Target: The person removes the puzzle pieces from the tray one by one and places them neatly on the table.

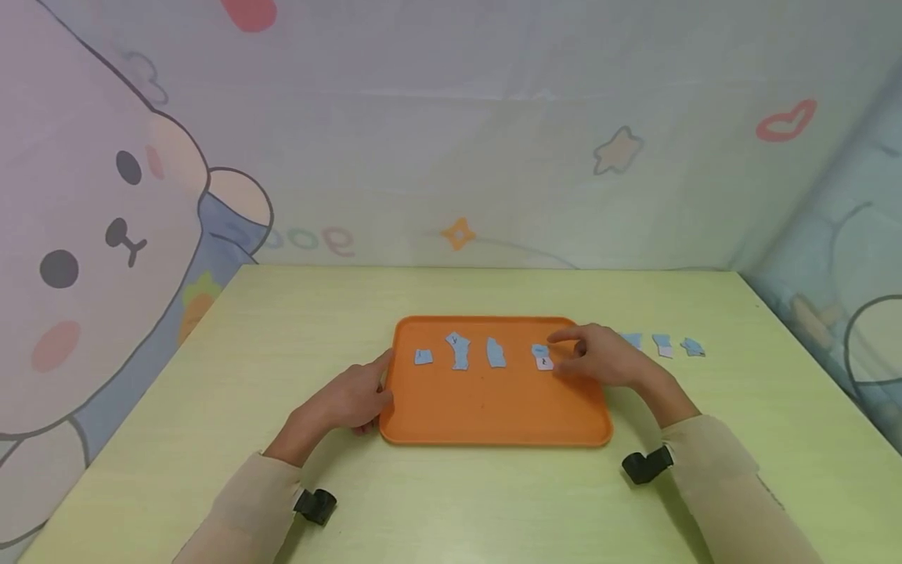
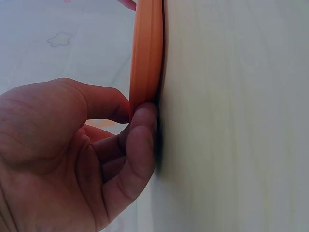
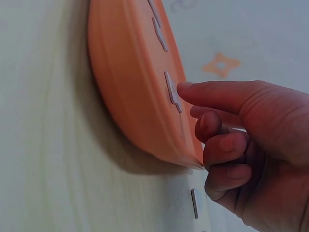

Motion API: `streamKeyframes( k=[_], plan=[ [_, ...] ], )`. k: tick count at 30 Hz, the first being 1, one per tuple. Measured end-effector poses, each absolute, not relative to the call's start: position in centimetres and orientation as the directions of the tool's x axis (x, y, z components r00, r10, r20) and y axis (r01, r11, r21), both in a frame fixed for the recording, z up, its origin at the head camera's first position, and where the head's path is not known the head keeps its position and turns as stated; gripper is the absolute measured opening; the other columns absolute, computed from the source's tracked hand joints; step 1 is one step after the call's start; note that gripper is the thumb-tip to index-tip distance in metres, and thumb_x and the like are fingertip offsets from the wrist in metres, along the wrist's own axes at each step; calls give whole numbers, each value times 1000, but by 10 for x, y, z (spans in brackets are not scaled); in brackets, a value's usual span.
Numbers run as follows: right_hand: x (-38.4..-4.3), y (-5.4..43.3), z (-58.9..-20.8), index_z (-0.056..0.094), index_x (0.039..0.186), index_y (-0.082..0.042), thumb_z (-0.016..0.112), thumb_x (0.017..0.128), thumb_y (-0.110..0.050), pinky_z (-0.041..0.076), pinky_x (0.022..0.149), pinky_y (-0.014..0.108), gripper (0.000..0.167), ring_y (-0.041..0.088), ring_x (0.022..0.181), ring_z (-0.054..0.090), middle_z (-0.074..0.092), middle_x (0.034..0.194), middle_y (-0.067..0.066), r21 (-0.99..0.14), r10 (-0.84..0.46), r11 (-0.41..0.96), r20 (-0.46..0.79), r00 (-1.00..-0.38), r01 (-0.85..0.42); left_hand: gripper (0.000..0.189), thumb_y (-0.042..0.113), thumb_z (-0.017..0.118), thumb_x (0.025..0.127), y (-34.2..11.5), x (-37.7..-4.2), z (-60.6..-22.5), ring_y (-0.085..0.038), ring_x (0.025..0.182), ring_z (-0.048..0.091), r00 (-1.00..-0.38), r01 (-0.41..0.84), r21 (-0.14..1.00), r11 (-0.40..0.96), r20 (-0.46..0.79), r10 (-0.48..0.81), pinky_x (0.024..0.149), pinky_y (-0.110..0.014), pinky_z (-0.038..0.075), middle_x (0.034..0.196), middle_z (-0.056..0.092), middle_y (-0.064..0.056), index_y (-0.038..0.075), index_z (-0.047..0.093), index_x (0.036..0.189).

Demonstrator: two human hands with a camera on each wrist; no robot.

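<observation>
An orange tray (image 1: 482, 407) lies on the table, its left rim held by my left hand (image 1: 355, 395). In the left wrist view, that hand's thumb is at the rim and its curled fingers (image 2: 140, 152) are against the tray's underside. My right hand (image 1: 602, 356) is over the tray's right end, thumb and forefinger spread apart. A blue and white puzzle piece (image 1: 543, 363) with a dark mark lies flat by their tips. In the right wrist view, one fingertip overlaps this piece (image 3: 171, 89), while the other fingers are bent in. Three light blue pieces, including a branched one (image 1: 459, 352), lie further left.
Right of the tray, several more blue and white pieces, among them a notched one (image 1: 662, 345) and a dark-marked one (image 1: 694, 347), lie on the pale wooden table (image 1: 479, 501). Behind the table hangs a printed cloth (image 1: 423, 157).
</observation>
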State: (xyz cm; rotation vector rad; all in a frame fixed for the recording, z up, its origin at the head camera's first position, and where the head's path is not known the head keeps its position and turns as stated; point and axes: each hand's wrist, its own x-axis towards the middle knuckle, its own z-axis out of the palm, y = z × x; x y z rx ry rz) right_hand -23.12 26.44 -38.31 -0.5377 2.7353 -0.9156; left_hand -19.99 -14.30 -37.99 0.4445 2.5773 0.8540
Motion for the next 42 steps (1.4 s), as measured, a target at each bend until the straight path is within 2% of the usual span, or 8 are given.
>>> streamKeyframes(
  k=[7,9,14,21,23,30,37,42],
  plan=[
    [-231,264,-385,64,143,-2,74,97,-19,33,57,27,50,13,60,37,37,60,-6,-600,-404,751,-85,-911,-276,77,4,46,99,-141,-201,-380,-15,47,54,-873,178,619,765,-259,413,48,-29,48,58,56,-2,2,15,169],
    [-231,263,-384,64,143,-2,73,97,-18,34,58,28,49,14,63,40,48,64,-5,-597,-402,753,-84,-912,-277,77,4,46,99,-141,-202,-381,-15,47,54,-873,179,619,765,-257,413,48,-29,48,58,56,-2,2,15,169],
    [-233,260,-384,66,141,-3,72,98,-16,39,61,30,46,16,70,48,72,95,3,-576,-399,768,-88,-913,-280,77,4,46,99,-141,-202,-381,-14,47,54,-873,181,617,766,-258,413,48,-29,48,58,57,-2,3,15,169],
    [-235,258,-385,68,138,-5,72,99,-16,42,66,31,41,17,76,52,72,101,9,-552,-394,785,-94,-914,-282,76,4,46,99,-141,-201,-380,-15,47,55,-873,181,618,765,-257,414,48,-29,49,59,57,-3,2,16,169],
    [-235,257,-384,69,137,-5,72,98,-16,43,66,31,40,17,76,53,72,101,8,-551,-395,784,-90,-914,-285,76,4,46,99,-141,-201,-380,-15,47,54,-873,182,619,764,-256,415,49,-29,49,59,57,-3,2,16,169],
    [-233,257,-383,71,133,-6,73,98,-16,42,65,31,37,17,73,52,67,83,3,-553,-401,781,-87,-912,-290,76,3,46,98,-141,-201,-379,-15,47,54,-873,186,616,765,-254,417,48,-29,48,58,56,-2,2,18,168],
    [-232,257,-384,71,131,-6,74,97,-18,37,62,30,36,15,67,45,51,67,-2,-552,-403,779,-79,-912,-297,76,3,47,98,-142,-201,-379,-15,47,54,-874,182,621,762,-253,415,48,-29,48,59,57,-3,2,18,168],
    [-232,258,-385,73,128,-6,76,96,-20,38,62,29,36,15,68,47,60,75,-1,-555,-401,774,-59,-914,-304,76,4,47,99,-143,-200,-381,-16,47,55,-874,172,625,762,-259,410,49,-30,49,60,58,-3,3,16,169]
  ],
)
